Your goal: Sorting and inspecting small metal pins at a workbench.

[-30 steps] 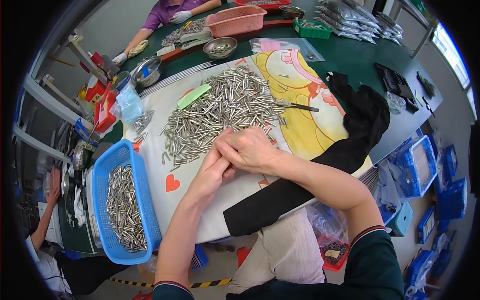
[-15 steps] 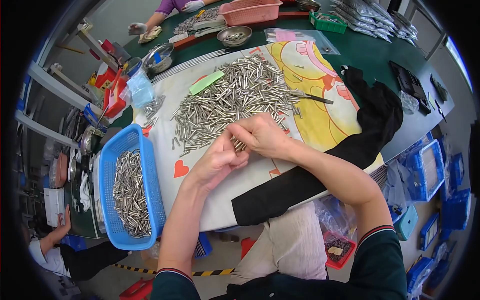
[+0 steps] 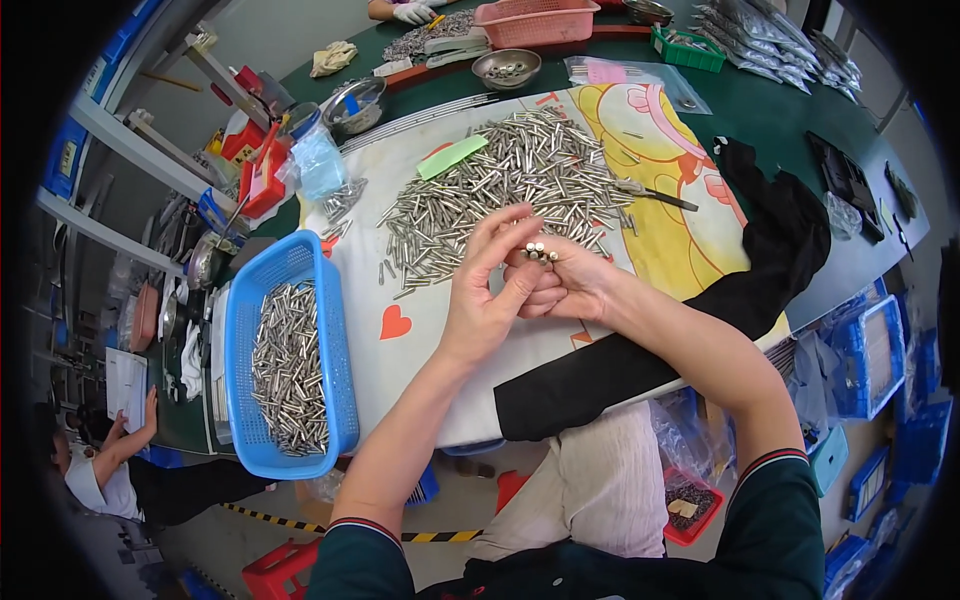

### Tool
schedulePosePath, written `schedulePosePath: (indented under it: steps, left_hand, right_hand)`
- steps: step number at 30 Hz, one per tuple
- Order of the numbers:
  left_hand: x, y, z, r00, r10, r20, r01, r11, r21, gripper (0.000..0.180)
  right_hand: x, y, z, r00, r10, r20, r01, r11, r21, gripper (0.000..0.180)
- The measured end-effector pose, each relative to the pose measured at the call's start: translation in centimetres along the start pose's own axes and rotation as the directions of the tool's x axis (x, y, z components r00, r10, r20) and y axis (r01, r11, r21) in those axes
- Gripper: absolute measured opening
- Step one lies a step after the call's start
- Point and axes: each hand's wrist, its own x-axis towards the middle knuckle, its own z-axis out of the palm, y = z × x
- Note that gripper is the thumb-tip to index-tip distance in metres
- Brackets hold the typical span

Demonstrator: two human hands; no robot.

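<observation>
My right hand [image 3: 570, 285] grips a small bunch of short metal pins [image 3: 536, 251], ends up, just above the cloth. My left hand [image 3: 487, 290] presses against it, fingers raised and touching the bunch from the left. Right behind both hands lies a big loose pile of the same silver pins [image 3: 500, 190] on a white printed cloth [image 3: 420, 350]. To the left stands a blue plastic basket [image 3: 240, 400] partly filled with pins.
A black cloth [image 3: 770, 260] lies under my right forearm. Tweezers [image 3: 655, 195] rest at the pile's right edge, a green card [image 3: 452, 157] at its left. Metal bowls [image 3: 506, 68], a pink basket [image 3: 540, 20] and another person's gloved hands [image 3: 410, 12] are at the far side.
My hands have lifted off the pile's edge and come together; the right one now holds a bunch of pins upright with the left steadying it.
</observation>
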Motion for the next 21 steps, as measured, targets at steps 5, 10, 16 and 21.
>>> schedulePosePath:
  steps: [5, 10, 16, 21]
  left_hand:
    - [-0.01, -0.46, -0.16, 0.998, -0.060, 0.023, 0.061, 0.997, -0.041, 0.028]
    - [0.03, -0.17, 0.02, 0.988, -0.153, 0.021, 0.154, 0.986, -0.059, 0.026]
    - [0.07, -0.51, -0.08, 0.992, -0.125, 0.002, 0.125, 0.991, -0.051, 0.025]
    - [0.08, -0.51, -0.05, 0.992, -0.124, -0.003, 0.123, 0.991, -0.054, 0.024]
  right_hand:
    - [0.31, 0.48, -0.28, 0.999, 0.002, 0.034, -0.002, 1.000, 0.007, 0.033]
    - [0.53, 0.39, -0.61, 0.999, 0.043, 0.011, -0.043, 0.999, 0.012, 0.036]
    - [0.72, 0.46, -0.55, 1.000, 0.023, -0.009, -0.022, 0.999, 0.039, 0.033]
    - [0.91, 0.38, -0.86, 0.998, -0.001, 0.055, 0.000, 1.000, 0.018, 0.028]
